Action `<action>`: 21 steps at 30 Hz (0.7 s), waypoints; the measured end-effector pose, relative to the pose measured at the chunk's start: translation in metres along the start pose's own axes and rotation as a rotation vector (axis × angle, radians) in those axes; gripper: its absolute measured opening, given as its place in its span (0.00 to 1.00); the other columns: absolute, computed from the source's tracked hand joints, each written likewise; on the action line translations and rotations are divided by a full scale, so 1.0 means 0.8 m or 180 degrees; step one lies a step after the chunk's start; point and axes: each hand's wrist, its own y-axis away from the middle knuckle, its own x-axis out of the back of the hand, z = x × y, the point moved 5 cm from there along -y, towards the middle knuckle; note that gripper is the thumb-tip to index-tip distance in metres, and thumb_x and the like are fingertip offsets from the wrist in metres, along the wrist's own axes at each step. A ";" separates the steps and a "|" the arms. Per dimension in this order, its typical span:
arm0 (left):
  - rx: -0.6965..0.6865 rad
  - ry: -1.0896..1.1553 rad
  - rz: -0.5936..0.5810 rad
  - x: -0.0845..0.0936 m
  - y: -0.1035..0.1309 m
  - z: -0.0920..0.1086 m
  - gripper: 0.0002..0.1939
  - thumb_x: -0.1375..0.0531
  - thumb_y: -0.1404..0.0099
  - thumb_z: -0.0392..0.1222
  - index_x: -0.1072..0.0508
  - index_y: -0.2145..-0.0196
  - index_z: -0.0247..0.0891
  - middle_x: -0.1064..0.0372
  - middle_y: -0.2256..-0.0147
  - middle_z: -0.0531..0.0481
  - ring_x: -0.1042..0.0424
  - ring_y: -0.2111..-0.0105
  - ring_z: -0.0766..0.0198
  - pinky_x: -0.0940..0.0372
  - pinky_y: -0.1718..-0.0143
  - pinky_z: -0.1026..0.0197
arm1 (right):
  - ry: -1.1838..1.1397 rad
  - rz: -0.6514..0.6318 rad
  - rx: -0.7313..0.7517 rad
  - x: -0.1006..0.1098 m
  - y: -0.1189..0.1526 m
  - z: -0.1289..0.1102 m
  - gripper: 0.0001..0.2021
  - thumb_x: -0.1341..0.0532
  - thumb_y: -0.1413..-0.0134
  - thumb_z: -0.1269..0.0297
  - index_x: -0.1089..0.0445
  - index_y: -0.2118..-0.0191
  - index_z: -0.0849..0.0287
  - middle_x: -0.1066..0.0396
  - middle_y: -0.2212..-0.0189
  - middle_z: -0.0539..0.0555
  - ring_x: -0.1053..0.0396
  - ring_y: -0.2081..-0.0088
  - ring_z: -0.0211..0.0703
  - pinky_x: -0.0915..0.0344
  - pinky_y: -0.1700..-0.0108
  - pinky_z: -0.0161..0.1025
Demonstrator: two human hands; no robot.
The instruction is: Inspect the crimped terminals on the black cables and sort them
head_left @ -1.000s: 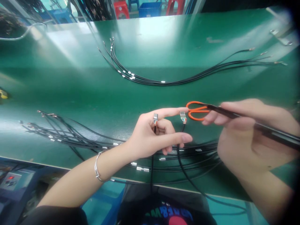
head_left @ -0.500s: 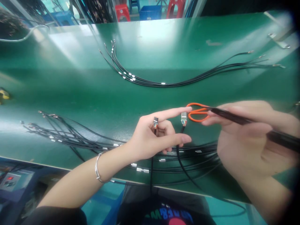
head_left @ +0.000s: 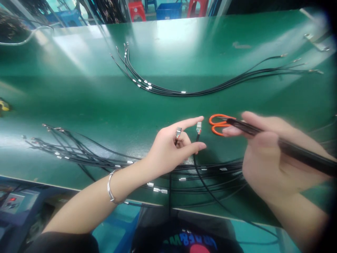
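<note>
left hand (head_left: pixel 168 151): fingers curled on two cables (head_left: pixel 195 160), index extended; i should steady the plug (head_left: pixel 199 126).
right hand (head_left: pixel 271 158): fingers pinching the tool (head_left: pixel 302 153); i should clear the orange handles (head_left: pixel 220 124).

The black tool (head_left: pixel 306 151) is cut by the right edge, the yellow object (head_left: pixel 3 105) by the left; any print on the white tags (head_left: pixel 182 179) is unreadable.
</note>
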 end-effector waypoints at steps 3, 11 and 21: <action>0.0325 -0.0629 0.0026 -0.003 -0.004 -0.023 0.36 0.35 0.39 0.41 0.43 0.37 0.31 0.34 0.81 0.59 0.34 0.80 0.68 0.36 0.71 0.63 | -0.0014 -0.0007 -0.0360 -0.013 0.000 0.019 0.12 0.38 0.44 0.72 0.22 0.57 0.52 0.22 0.66 0.52 0.24 0.69 0.44 0.25 0.68 0.42; -0.0208 -0.3133 -0.0428 -0.029 0.007 -0.025 0.10 0.42 0.32 0.42 0.29 0.66 0.31 0.30 0.71 0.43 0.29 0.70 0.56 0.34 0.68 0.56 | 0.0655 -0.0690 -0.1089 -0.041 0.010 0.063 0.06 0.30 0.53 0.66 0.27 0.74 0.56 0.28 0.79 0.48 0.29 0.77 0.38 0.29 0.73 0.35; -0.1988 -0.4098 -0.0027 -0.054 0.045 -0.001 0.05 0.41 0.37 0.32 0.27 0.68 0.26 0.29 0.72 0.40 0.28 0.71 0.53 0.32 0.76 0.55 | 0.0222 -0.1792 -0.1787 -0.084 0.017 0.081 0.06 0.34 0.45 0.64 0.27 0.71 0.58 0.27 0.80 0.49 0.30 0.80 0.34 0.30 0.76 0.30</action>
